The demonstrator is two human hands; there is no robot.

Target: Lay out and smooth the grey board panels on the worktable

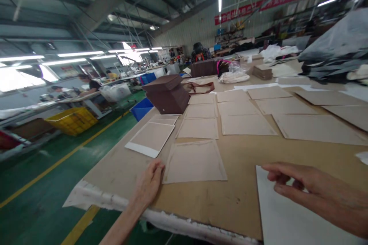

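Observation:
My left hand (pixel 151 182) rests on the table with its fingers curled together, at the left edge of a tan rectangular sheet (pixel 195 162). Whether anything is pinched in those fingers is hidden. Over a white sheet (pixel 276 214) at the lower right hovers or rests my right hand (pixel 304 187), its thumb and fingers apart and its index fingertip near the sheet's top left corner. Beyond my left hand lie some overlapping white-edged tan panels (pixel 152 136). Rows of similar tan sheets (pixel 244 123) spread across the table (pixel 224 208) farther back.
A stack of dark brown panels (pixel 169 93) stands at the table's left side, near a brown strap (pixel 201 87). Clear plastic (pixel 336 38) covers dark material at right. Blue (pixel 142 109) and yellow (pixel 73 120) bins stand on the green floor. Other people sit at far benches.

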